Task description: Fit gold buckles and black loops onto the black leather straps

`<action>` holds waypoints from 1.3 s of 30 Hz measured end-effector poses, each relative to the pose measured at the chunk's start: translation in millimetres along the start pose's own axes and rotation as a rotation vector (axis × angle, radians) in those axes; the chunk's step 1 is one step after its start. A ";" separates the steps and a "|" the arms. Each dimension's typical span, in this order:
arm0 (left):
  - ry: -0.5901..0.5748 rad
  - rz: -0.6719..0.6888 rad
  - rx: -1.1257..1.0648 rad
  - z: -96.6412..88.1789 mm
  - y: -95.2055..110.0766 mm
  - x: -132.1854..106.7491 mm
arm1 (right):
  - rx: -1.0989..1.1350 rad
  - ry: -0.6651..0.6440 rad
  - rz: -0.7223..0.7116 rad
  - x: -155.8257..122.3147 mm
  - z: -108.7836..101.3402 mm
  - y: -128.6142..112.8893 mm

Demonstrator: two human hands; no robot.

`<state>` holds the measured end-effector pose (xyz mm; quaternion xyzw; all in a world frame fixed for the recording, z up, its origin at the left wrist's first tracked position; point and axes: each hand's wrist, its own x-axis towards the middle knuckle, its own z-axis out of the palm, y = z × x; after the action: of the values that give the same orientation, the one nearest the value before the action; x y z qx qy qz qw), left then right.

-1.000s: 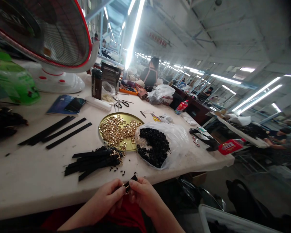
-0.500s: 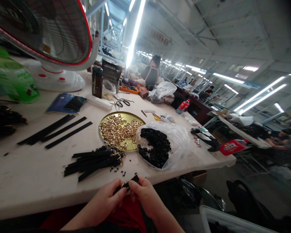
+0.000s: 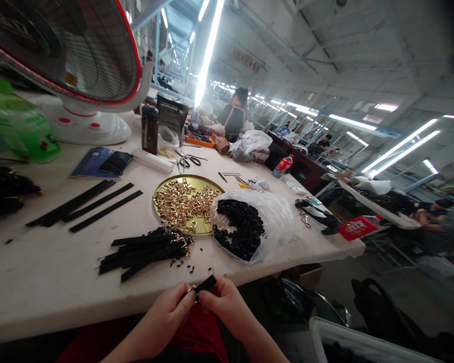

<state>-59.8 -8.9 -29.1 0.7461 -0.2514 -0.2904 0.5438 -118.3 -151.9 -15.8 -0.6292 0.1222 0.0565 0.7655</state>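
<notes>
Both my hands meet just below the table's near edge. My left hand [image 3: 171, 313] and my right hand [image 3: 224, 304] pinch the same black strap [image 3: 205, 284], which has a small gold buckle on it where the fingertips meet. On the table just above lies a pile of black straps with gold buckles [image 3: 146, 252], with tiny black bits scattered beside it. Beyond that stands a round gold tray [image 3: 206, 228] of gold buckles. Next to the tray, a clear plastic bag [image 3: 278, 217] holds small black pieces.
Three long black strips [image 3: 85, 204] lie left of the tray. A white fan [image 3: 87, 126], a green bag [image 3: 20, 128], a blue notebook [image 3: 94, 162], a dark bottle [image 3: 150, 129] and scissors [image 3: 187, 160] stand farther back. A seated person [image 3: 234, 117] works at the far end.
The black strap's free end has swung up and to the right between my fingers. My hands stay in the same place.
</notes>
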 end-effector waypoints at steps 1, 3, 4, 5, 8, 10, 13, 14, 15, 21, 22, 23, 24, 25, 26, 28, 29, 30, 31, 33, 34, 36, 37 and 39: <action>0.003 -0.003 -0.002 1.0 -2.2 -0.1 | -0.061 0.010 -0.034 -1.0 -0.1 -0.2; -0.021 -0.025 -0.022 2.8 -6.1 -0.3 | -0.175 0.028 -0.109 -2.6 -0.6 0.3; -0.034 -0.034 -0.032 3.5 -7.4 -0.6 | -0.213 0.032 -0.136 -3.3 -0.9 0.9; -0.041 -0.038 -0.037 4.0 -7.9 -1.1 | -0.237 0.031 -0.149 -3.7 -1.1 1.6; -0.003 -0.008 -0.013 5.5 -5.5 -3.6 | -0.238 0.041 -0.141 -3.2 -0.7 4.9; 0.019 0.016 0.019 7.2 -2.4 -5.3 | -0.269 0.100 -0.156 -1.1 0.6 8.8; 0.046 0.034 0.077 8.9 0.5 -5.1 | -0.444 0.257 -0.218 3.3 2.5 17.7; 0.055 0.032 0.100 8.6 0.9 -4.1 | -0.515 0.305 -0.236 4.8 3.0 20.9; 0.060 0.031 0.121 7.6 1.1 -2.5 | -0.580 0.346 -0.249 6.0 3.4 23.7; -0.033 -0.039 0.146 -3.9 -1.7 11.4 | -0.826 0.359 -0.291 8.6 1.8 19.4; -0.056 -0.064 0.147 -4.9 -2.2 13.5 | -0.832 0.318 -0.301 9.0 0.5 16.4; -0.075 -0.083 0.155 -5.3 -2.6 15.1 | -0.825 0.275 -0.308 9.7 -1.0 13.9; -0.086 -0.090 0.170 -5.1 -3.0 16.4 | -0.808 0.243 -0.312 10.9 -2.5 12.3; -0.085 -0.084 0.189 -4.4 -3.4 17.2 | -0.791 0.230 -0.312 12.7 -4.0 11.8; -0.072 -0.069 0.208 -3.4 -4.1 17.7 | -0.783 0.235 -0.305 14.8 -5.4 12.5; -0.032 -0.037 0.222 -1.4 -6.4 18.4 | -0.816 0.278 -0.284 19.9 -7.7 16.5; -0.016 -0.024 0.211 -0.9 -8.1 19.0 | -0.850 0.304 -0.277 22.5 -8.6 18.9; -0.011 -0.016 0.194 -1.0 -10.0 19.9 | -0.882 0.323 -0.273 24.7 -9.3 21.1; -0.014 -0.012 0.175 -1.8 -11.8 21.2 | -0.897 0.329 -0.271 26.4 -9.9 22.7; -0.038 -0.010 0.137 -5.2 -14.3 25.2 | -0.860 0.312 -0.282 27.9 -10.4 23.2; -0.049 -0.015 0.122 -7.2 -14.8 27.8 | -0.814 0.291 -0.288 27.6 -10.2 22.3; -0.053 -0.054 0.105 -10.6 -14.8 33.5 | -0.728 0.234 -0.304 25.3 -9.0 19.4; -0.043 -0.078 0.098 -11.5 -14.7 36.3 | -0.709 0.209 -0.318 23.9 -8.5 17.8; -0.024 -0.098 0.080 -11.9 -15.8 41.5 | -0.707 0.147 -0.336 22.2 -9.7 14.8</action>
<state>-21.2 -25.2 -48.0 0.7753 -0.2324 -0.3152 0.4956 -101.6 -159.8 -37.3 -0.8676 0.0451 -0.0760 0.4893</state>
